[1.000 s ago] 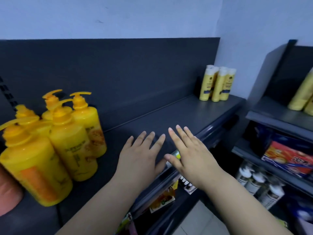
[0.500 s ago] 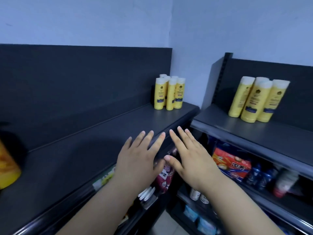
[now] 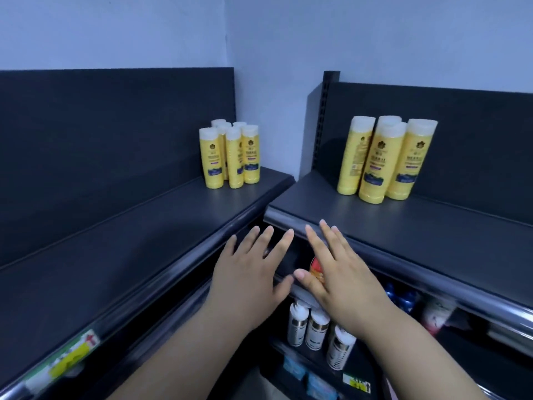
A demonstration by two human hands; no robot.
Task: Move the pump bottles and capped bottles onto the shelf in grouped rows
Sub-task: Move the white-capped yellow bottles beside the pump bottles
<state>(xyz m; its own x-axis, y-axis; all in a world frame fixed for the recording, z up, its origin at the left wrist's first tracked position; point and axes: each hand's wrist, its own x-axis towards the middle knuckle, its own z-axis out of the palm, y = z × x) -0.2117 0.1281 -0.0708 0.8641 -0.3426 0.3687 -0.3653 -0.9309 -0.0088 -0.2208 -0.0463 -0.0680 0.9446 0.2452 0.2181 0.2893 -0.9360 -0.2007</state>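
Observation:
Several yellow capped bottles [image 3: 230, 155] stand grouped at the far right end of the left dark shelf [image 3: 121, 255]. A second group of larger yellow capped bottles [image 3: 383, 160] stands on the right shelf [image 3: 418, 226], near its left end. My left hand [image 3: 251, 272] and my right hand [image 3: 337, 267] hover side by side, palms down, fingers spread, in front of the corner where the two shelves meet. Both hands hold nothing. No pump bottles are in view.
White bottles [image 3: 317, 330] stand on a lower shelf under my right hand. Blue packs [image 3: 294, 368] lie lower down. A red-and-orange package [image 3: 315, 268] shows between my hands. Price labels [image 3: 72, 359] are clipped to the left shelf's front rail.
The view has swung right: the yellow pump bottles have left the frame and the right shelf's capped bottles have come into full view. Both hands stay spread and empty.

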